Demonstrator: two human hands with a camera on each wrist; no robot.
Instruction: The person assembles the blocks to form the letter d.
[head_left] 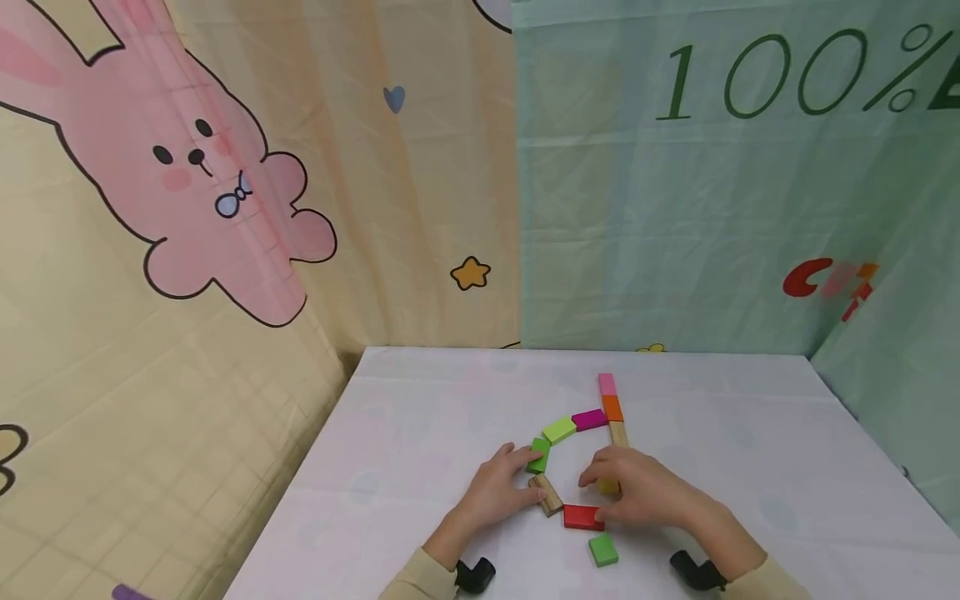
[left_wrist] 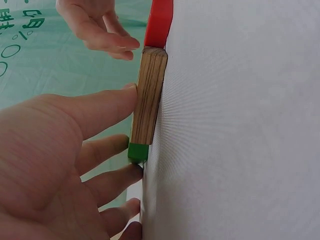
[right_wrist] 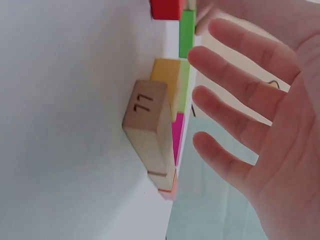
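On the white table, my left hand (head_left: 497, 490) has its thumb against a brown wood-grain block (head_left: 552, 498) and its index finger at a green block (head_left: 537, 460). The left wrist view shows that thumb at the side of the brown block, fingers spread. Over a yellow block (head_left: 608, 487) and beside a red block (head_left: 581, 517) hovers my right hand (head_left: 651, 492), its thumb at the red block's end. Its fingers look fairly straight and hold nothing in the right wrist view, where a pale wooden block (right_wrist: 145, 107) stamped with figures stands beside the yellow one.
A lime block (head_left: 559, 430) and a magenta block (head_left: 589, 419) continue the curve. An orange block (head_left: 612, 407), a pink block (head_left: 607, 384) and a tan block (head_left: 618, 433) form a straight line. A small green block (head_left: 603, 550) lies nearer me. Printed curtains (head_left: 420, 192) hang behind the table.
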